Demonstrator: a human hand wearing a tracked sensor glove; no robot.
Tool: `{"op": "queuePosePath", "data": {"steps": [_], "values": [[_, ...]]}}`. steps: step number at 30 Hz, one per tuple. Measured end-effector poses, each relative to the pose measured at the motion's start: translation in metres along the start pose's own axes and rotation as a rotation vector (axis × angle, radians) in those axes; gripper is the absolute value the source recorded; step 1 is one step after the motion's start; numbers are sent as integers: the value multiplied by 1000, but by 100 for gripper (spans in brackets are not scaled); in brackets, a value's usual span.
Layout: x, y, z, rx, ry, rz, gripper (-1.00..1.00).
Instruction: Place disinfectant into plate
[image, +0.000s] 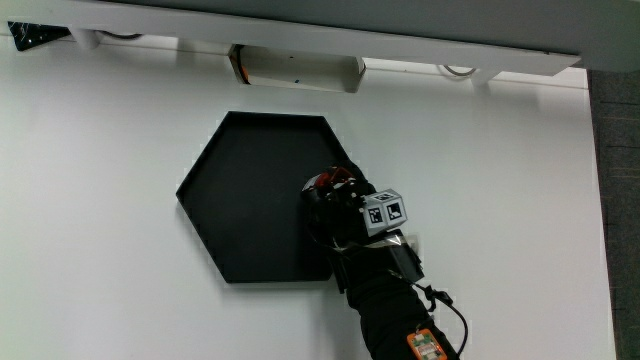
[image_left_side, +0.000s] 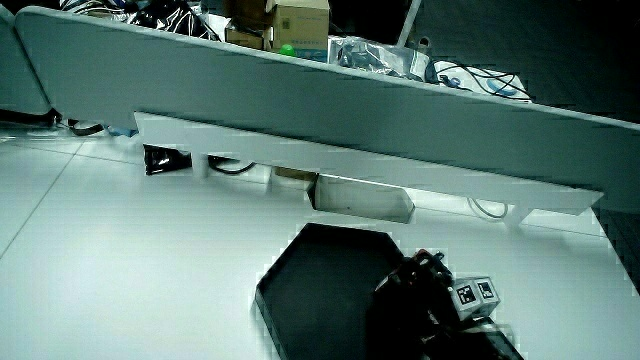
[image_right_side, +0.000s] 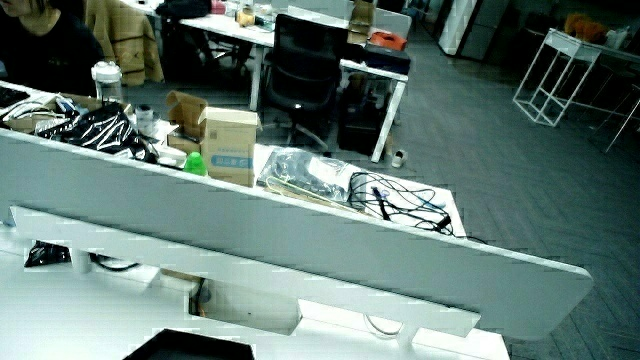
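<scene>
- Your hand (image: 335, 205) sits over the black hexagonal plate (image: 250, 195), at its edge nearest your forearm.
- You cannot tell what the fingers hold.
- The plate lies on the white desk (image: 100, 200).

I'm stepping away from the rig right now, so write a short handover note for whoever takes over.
Hand: over the edge of the black hexagonal plate nearest the person, its forearm running back toward the person; also seen in a side view.
Disinfectant: not clearly visible; something reddish shows at the hand, but I cannot tell what it is.
Done: the hand has reached the plate.
Left: confirm the disinfectant rests in the plate, then clear the hand.
</scene>
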Motion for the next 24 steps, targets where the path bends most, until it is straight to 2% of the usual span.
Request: {"op": "queuePosePath", "data": {"steps": [1, 3, 5, 6, 8, 10, 12, 14, 15, 16, 17, 18, 20, 24], "values": [[-3, 2, -1, -8, 12, -3, 0], [-8, 4, -2, -42, -3, 4, 0], [-8, 6, -8, -71, -52, 6, 0], [-11, 7, -6, -75, -39, 16, 0], [-11, 9, -10, -90, -62, 13, 0], [-15, 9, -7, -99, -37, 13, 0], [-13, 8, -13, -106, -54, 15, 0], [-9, 5, -19, -141, -66, 13, 0], [-11, 4, -13, -151, -12, -5, 0], [-7, 3, -15, -126, -24, 0, 0], [-5, 3, -17, -125, -22, 2, 0], [-6, 4, -17, -149, -19, 8, 0], [-9, 4, -16, -135, -2, 33, 0], [-4, 1, -21, -164, 39, 34, -24]]}}
